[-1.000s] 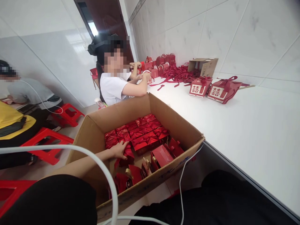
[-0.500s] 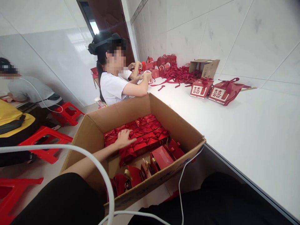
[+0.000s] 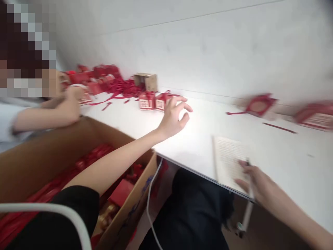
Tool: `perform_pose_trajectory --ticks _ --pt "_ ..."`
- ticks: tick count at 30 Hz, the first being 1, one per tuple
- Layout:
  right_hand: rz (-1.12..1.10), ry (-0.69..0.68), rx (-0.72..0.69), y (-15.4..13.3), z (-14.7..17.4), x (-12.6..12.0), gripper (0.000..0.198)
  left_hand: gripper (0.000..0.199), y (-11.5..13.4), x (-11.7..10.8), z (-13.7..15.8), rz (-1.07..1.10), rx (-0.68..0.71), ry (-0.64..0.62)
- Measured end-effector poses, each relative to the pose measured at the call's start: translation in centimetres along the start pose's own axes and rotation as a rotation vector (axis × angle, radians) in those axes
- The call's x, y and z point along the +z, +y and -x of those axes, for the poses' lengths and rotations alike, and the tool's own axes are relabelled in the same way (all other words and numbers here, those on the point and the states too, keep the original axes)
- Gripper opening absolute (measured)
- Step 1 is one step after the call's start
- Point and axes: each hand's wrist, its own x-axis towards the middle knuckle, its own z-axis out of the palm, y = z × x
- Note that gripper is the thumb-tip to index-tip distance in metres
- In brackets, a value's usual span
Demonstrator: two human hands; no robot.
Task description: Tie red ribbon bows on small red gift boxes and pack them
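My left hand (image 3: 173,116) hovers over the white table (image 3: 192,152) with its fingers apart and nothing in them. Behind its fingers, two red gift boxes (image 3: 147,101) with pale labels stand on the table, one partly hidden. On the right, my right hand (image 3: 256,180) is at the table's front edge, over an open notebook (image 3: 226,156) with lines on its page. A slim pen (image 3: 250,189) with a dark end shows in this hand, blurred by motion. Below my left arm, a cardboard carton (image 3: 104,130) holds red gift boxes (image 3: 122,192).
A co-worker's arm (image 3: 49,116) reaches in at left, beside heaped red ribbons (image 3: 125,86) and a small cardboard box (image 3: 151,82). More red boxes (image 3: 260,105) and a dark red strip (image 3: 279,127) lie at right. A white cable (image 3: 149,205) hangs before the carton.
My view has turned right. My left hand has moved out of the carton to above the table. My right hand and the notebook have come into view.
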Motion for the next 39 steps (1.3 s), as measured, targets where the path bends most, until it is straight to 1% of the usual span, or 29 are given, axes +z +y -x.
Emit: perform_pose_trajectory --ticks 2,4,5,7,9,10,12,14,16,17,18,19,20,21,23,25,27,30,36,39 --pt "0.082 -0.063 0.007 -0.1 0.7 -0.9 0.031 0.015 3.2 5.3 -1.7 0.11 0.086 -0.135" --pt "0.127 -0.106 0.019 -0.5 0.8 -1.1 0.023 0.014 5.8 10.3 -2.4 0.216 0.114 -0.261" --pt "0.139 -0.119 0.025 -0.8 0.7 -1.0 0.02 0.013 6.7 12.5 -2.5 0.278 0.082 -0.314" --pt "0.139 -0.131 0.032 -1.3 0.7 -0.9 0.015 0.015 7.9 16.1 -2.3 0.404 -0.069 -0.379" --pt "0.121 -0.143 0.038 -1.7 0.8 -1.0 0.012 0.02 8.1 18.3 -1.9 0.485 -0.207 -0.41" --pt "0.106 -0.139 0.047 -1.8 1.0 -1.0 0.012 0.021 7.9 19.0 -1.7 0.505 -0.239 -0.424" --pt "0.071 -0.062 0.106 -1.9 1.2 -1.3 0.014 0.021 7.2 19.6 -1.5 0.529 -0.231 -0.46" --pt "0.002 0.116 0.213 -2.2 1.0 -1.5 0.02 0.019 6.5 19.6 -1.4 0.55 -0.226 -0.496" --pt "-0.148 0.325 0.289 -2.6 0.1 -1.5 0.036 0.02 6.1 19.5 -1.3 0.56 -0.243 -0.513" --pt "-0.261 0.391 0.3 -2.8 -0.5 -1.3 0.045 0.021 6.0 19.5 -1.3 0.564 -0.254 -0.52" --pt "-0.387 0.427 0.305 -3.0 -1.3 -1.0 0.052 0.021 6.0 19.5 -1.3 0.568 -0.262 -0.526" --pt "-0.505 0.437 0.319 -3.1 -2.0 -0.6 0.056 0.021 6.1 19.4 -1.4 0.575 -0.269 -0.534" --pt "-0.588 0.428 0.363 -3.2 -2.6 -0.1 0.055 0.021 6.1 19.4 -1.4 0.583 -0.273 -0.546" --pt "-0.619 0.414 0.429 -3.2 -3.2 0.4 0.05 0.02 6.2 19.4 -1.5 0.59 -0.277 -0.558" --pt "-0.546 0.408 0.562 -3.2 -3.9 1.4 0.038 0.02 6.3 19.2 -1.7 0.598 -0.285 -0.58" --pt "-0.408 0.41 0.628 -3.2 -4.0 1.9 0.033 0.02 6.4 19.0 -1.8 0.596 -0.291 -0.591" --pt "-0.309 0.398 0.65 -3.3 -3.9 2.1 0.034 0.02 6.5 18.8 -1.8 0.59 -0.292 -0.594" --pt "-0.231 0.342 0.675 -3.4 -3.8 2.1 0.037 0.02 6.6 18.7 -1.8 0.584 -0.292 -0.598" --pt "-0.224 0.278 0.677 -3.5 -4.1 2.2 0.033 0.021 6.6 18.8 -1.7 0.573 -0.283 -0.602" --pt "-0.223 0.274 0.681 -3.5 -4.1 2.2 0.031 0.02 6.6 18.7 -1.7 0.555 -0.27 -0.608"
